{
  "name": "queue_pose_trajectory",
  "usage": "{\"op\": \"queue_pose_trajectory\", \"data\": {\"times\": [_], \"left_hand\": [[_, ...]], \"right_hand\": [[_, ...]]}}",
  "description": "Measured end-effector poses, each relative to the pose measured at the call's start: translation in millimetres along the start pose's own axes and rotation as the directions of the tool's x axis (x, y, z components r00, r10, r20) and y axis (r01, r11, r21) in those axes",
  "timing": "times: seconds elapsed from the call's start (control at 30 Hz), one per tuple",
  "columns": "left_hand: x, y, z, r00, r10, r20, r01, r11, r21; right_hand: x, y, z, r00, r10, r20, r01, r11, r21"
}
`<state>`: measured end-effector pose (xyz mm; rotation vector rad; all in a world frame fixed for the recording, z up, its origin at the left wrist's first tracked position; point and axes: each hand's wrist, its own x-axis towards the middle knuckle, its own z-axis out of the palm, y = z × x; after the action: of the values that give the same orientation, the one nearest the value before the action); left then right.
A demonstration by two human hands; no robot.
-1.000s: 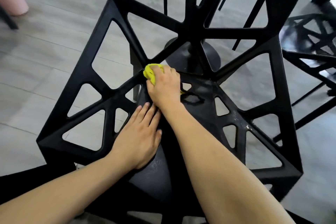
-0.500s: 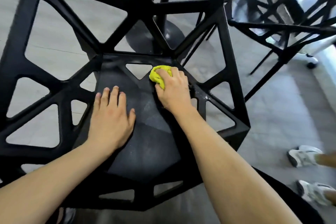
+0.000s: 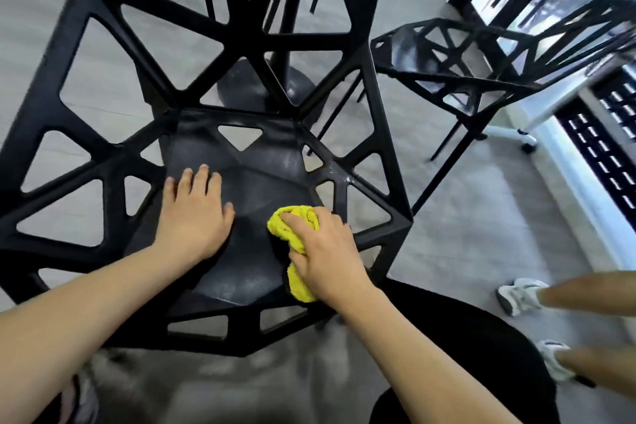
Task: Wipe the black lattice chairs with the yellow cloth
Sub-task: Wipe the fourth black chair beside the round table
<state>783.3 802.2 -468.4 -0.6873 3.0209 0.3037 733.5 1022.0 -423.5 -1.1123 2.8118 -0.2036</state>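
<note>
Nearest the camera, two bare forearms reach down onto the seat of a black lattice chair (image 3: 254, 179). The right hand (image 3: 327, 251) lies palm-down on the yellow cloth (image 3: 292, 234), its fingers curled and pressed close together over the bunched fabric, holding it flat against the seat; folds of cloth show just ahead of the fingertips and behind the heel of the hand, close to the seat's right edge. The left hand (image 3: 194, 213) rests flat on the bare seat just beside the cloth, apart from it, its fingers extended and only slightly spread, the thumb angled toward the right hand; it appears to brace the chair. Judged from this arrangement, the step in hand is the wiping of the seat panel, with the right front portion under the cloth. Beyond the fingertips the rear of the seat shows a dull, streaked film around a triangular opening (image 3: 240, 136), and pale specks lie on the strut (image 3: 339, 175) ahead and to the right of the cloth. The next move therefore probably calls for pushing the cloth forward across these areas, then working it along the narrow struts of the backrest (image 3: 303, 41), where the fabric must be folded around each bar. Farther off, a second lattice chair (image 3: 457, 76) stands untouched.
</note>
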Motion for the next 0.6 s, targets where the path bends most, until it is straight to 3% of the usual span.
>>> {"op": "queue_pose_trajectory", "data": {"times": [0.07,0.2,0.37,0.6], "left_hand": [[-5.6,5.8,-3.0,0.996,0.091,-0.014,-0.091,0.996,-0.007],[-18.6,38.0,-0.8,0.968,0.248,-0.023,-0.249,0.966,-0.071],[-21.6,61.2,15.5,0.960,0.276,0.038,-0.275,0.961,-0.032],[-23.2,60.3,15.1,0.957,0.278,0.083,-0.278,0.960,-0.011]], "right_hand": [[3.6,8.3,-19.3,0.999,-0.050,-0.017,0.048,0.995,-0.090],[12.5,61.8,-63.5,0.915,-0.188,-0.358,0.067,0.943,-0.325],[1.9,128.2,-52.0,0.939,-0.292,-0.180,0.109,0.752,-0.651],[71.4,96.5,-26.4,0.963,-0.220,-0.152,0.089,0.799,-0.594]]}}
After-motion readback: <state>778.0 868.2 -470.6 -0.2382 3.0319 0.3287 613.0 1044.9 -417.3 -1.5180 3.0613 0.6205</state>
